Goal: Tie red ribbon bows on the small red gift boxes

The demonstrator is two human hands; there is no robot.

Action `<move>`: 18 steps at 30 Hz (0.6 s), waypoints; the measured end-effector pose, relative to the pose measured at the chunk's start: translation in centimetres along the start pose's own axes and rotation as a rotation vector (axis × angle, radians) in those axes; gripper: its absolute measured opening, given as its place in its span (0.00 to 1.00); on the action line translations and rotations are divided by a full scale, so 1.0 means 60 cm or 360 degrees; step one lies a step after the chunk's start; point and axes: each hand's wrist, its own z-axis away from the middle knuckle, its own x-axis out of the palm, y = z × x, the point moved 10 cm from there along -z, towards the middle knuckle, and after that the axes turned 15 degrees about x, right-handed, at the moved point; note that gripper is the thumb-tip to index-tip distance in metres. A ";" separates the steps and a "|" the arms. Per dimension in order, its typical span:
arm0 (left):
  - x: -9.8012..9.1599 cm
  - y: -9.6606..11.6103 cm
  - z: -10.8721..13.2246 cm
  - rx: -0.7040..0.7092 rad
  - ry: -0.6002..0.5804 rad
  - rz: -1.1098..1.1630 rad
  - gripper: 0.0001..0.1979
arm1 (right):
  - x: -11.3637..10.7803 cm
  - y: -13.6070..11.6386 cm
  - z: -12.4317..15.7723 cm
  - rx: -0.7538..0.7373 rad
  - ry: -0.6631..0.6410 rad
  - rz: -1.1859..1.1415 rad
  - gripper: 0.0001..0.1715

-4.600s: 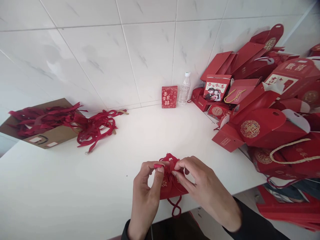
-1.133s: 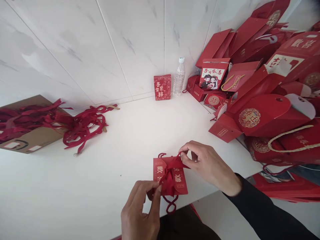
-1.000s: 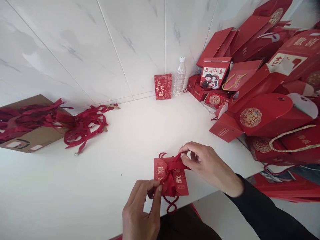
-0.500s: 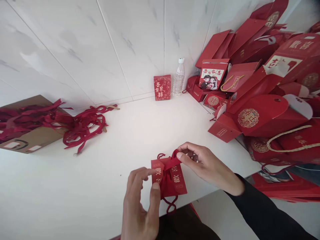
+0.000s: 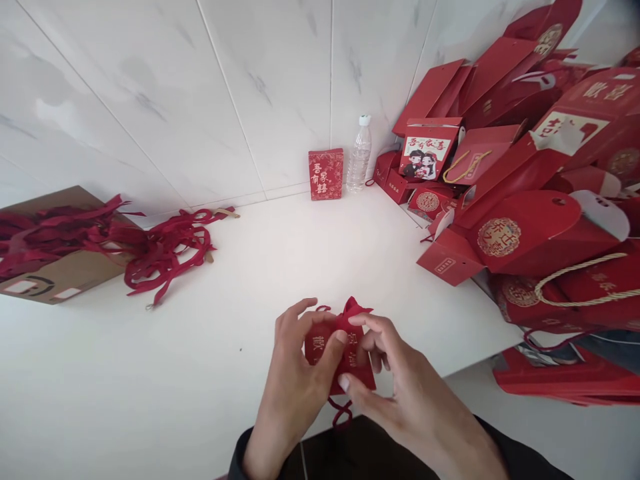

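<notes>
A small red gift box [image 5: 316, 345] with pale gold characters lies near the table's front edge. Dark red ribbon [image 5: 353, 307] is wrapped over it, with a loop and a tail standing at the far end. My left hand [image 5: 306, 357] is closed at the middle of the box, thumb and index finger pinching the ribbon there. My right hand [image 5: 400, 380] reaches in from the right. Its index fingertip touches the ribbon loop, while its thumb rests apart, lower on the box. A twisted red cord [image 5: 342, 415] hangs off the near side. The ribbon's middle is hidden by my fingers.
At left, an open cardboard box [image 5: 95, 267] overflows with red ribbons [image 5: 173, 247]. A red card box [image 5: 326, 175] and a clear plastic bottle [image 5: 359, 157] stand by the tiled wall. Red gift boxes [image 5: 520, 233] are heaped along the right side.
My left hand has moved in from the left and closed on the ribbon. My right hand has come down and left, its thumb and index finger now spread apart.
</notes>
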 end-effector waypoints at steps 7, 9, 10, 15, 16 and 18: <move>0.008 -0.035 0.009 -0.0279 0.0150 0.0393 0.12 | 0.015 0.016 0.001 0.0137 -0.0162 -0.0123 0.31; 0.012 -0.041 0.015 -0.0321 0.0182 0.0487 0.13 | 0.015 0.017 0.003 0.0171 -0.0212 -0.0135 0.29; 0.013 -0.043 0.018 -0.0335 0.0200 0.0519 0.12 | 0.015 0.016 0.003 0.0184 -0.0229 -0.0148 0.26; 0.020 -0.048 0.023 -0.0365 0.0264 0.0559 0.12 | 0.015 0.004 -0.003 0.0121 -0.0163 -0.0012 0.03; 0.020 -0.049 0.023 -0.0365 0.0280 0.0558 0.12 | 0.019 0.001 -0.004 0.0098 -0.0170 0.0028 0.04; 0.019 -0.052 0.023 -0.0369 0.0315 0.0567 0.13 | 0.026 0.001 -0.004 0.0083 -0.0212 0.0036 0.06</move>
